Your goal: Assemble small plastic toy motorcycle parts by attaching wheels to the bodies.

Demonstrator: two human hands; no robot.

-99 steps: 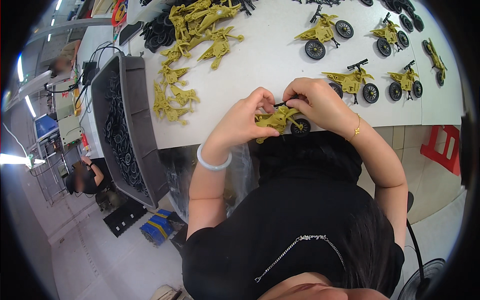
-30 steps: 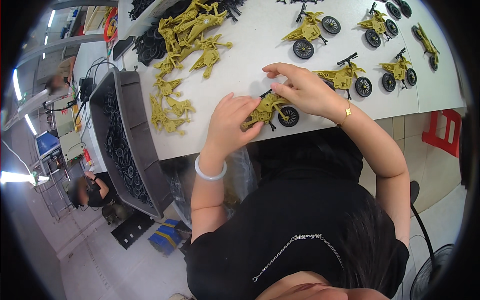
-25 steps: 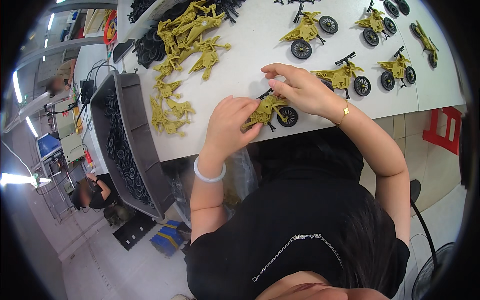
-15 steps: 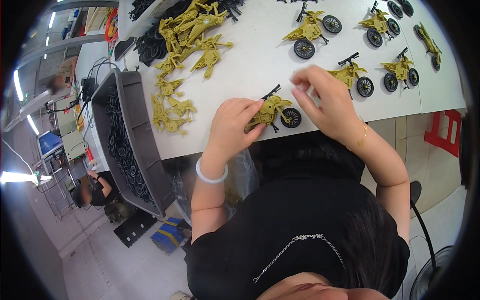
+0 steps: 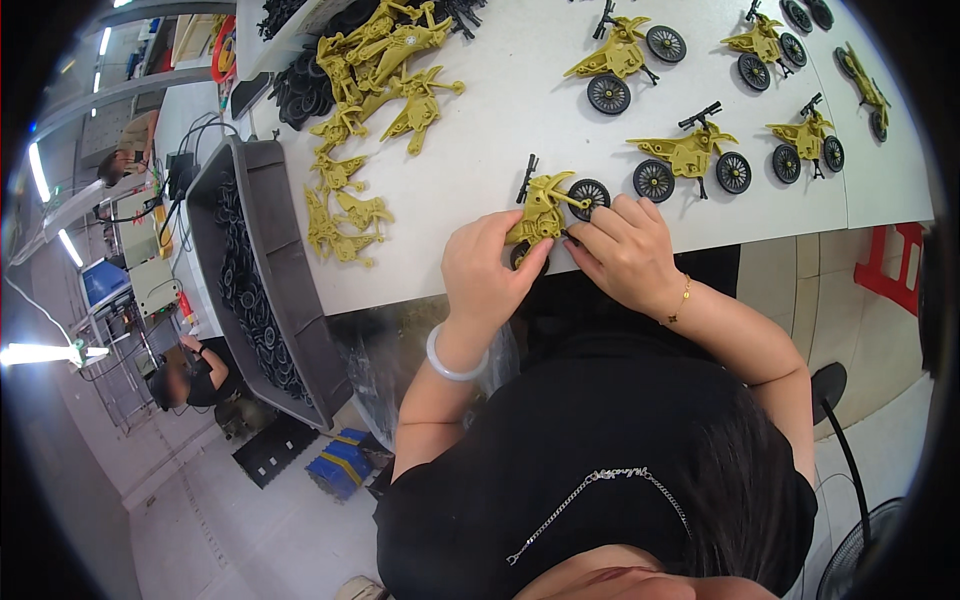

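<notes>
Close to the table's near edge, a toy motorcycle (image 5: 545, 208) with an olive-yellow body is tilted between my two hands. My left hand (image 5: 487, 265) grips its rear, thumb and fingers closed on the body and partly covering the back wheel (image 5: 531, 257). My right hand (image 5: 628, 247) is closed, with its fingertips pressed at the underside, beside the front wheel (image 5: 589, 199). What exactly those fingertips pinch is hidden. Black handlebars (image 5: 527, 178) stick out from the motorcycle's far side.
Several finished-looking toy motorcycles, one of them nearby (image 5: 690, 158), stand at the right. Yellow body parts (image 5: 385, 60) are heaped at the far left. A grey bin (image 5: 300, 290) of black wheels adjoins the table's left edge. A red stool (image 5: 890, 268) is at right.
My right hand has come down and left from above the table to the motorcycle's underside. The motorcycle has turned, its front wheel swinging away from me.
</notes>
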